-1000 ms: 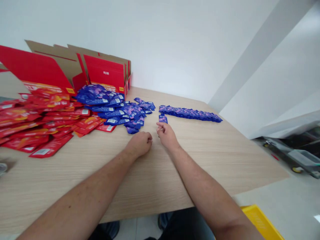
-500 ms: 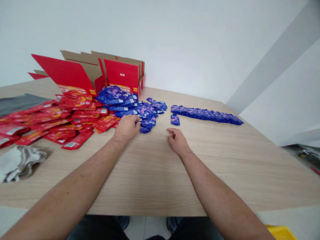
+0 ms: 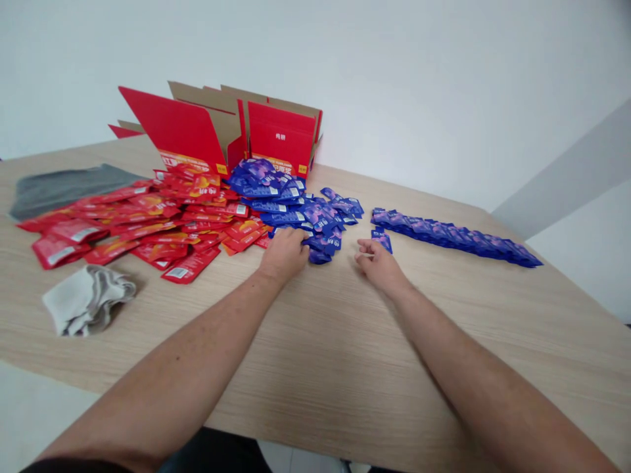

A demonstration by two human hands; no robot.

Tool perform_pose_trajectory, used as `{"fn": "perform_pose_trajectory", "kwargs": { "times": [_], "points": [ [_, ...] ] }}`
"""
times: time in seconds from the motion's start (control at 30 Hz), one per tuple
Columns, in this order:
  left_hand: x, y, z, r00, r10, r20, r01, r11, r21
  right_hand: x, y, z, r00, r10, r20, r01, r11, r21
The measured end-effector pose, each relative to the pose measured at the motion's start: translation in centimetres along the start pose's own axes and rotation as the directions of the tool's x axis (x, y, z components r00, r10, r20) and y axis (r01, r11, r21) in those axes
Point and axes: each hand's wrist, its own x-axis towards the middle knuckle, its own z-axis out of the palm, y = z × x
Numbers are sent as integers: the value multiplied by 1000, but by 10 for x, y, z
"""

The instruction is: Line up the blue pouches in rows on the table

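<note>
**Left hand (image 3: 283, 256) at the blue sachet pile (image 3: 315, 217), right hand (image 3: 379, 257) half-open**

Left fingers (image 3: 300, 239) curled narrow against the pile's near edge; cannot tell whether they grip a sachet. Right hand loosely curled, nothing visible in it, just beside a short stack of blue sachets (image 3: 382, 240). That stack lies near the end of a long overlapping row (image 3: 453, 236) on the wooden table (image 3: 345, 341). Red sachets (image 3: 172, 230) spread left of the pile, before a red carton (image 3: 280, 138). Taking sachets singly from the loose edge should avoid dragging neighbours and keep the row's overlap even

Open red carton (image 3: 280, 139); grey cloth (image 3: 69, 190); crumpled white rag (image 3: 86, 301).
</note>
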Motion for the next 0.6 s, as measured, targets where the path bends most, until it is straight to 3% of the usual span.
{"fn": "perform_pose_trajectory", "kwargs": {
  "times": [0.1,0.17,0.27,0.33,0.47,0.6],
  "points": [
    [-1,2,2,1000,21,4,-21,1000,-16,38,-14,8,999,-52,17,54,992,-117],
    [-1,2,2,1000,26,3,-26,999,-27,63,-24,17,988,-152,18,153,968,-199],
    [0,2,1,1000,0,-7,-1,999,-37,99,-42,33,946,-318,55,320,902,-291],
    [0,1,1,999,-17,-29,16,999,-35,121,-56,46,925,-364,111,380,861,-338],
    [0,0,0,999,-7,-51,6,1000,-25,158,-81,74,915,-319,247,398,814,-422],
    [0,-3,0,998,-11,-60,9,1000,-20,172,-89,97,921,-130,368,314,806,-502]
  ]
}}
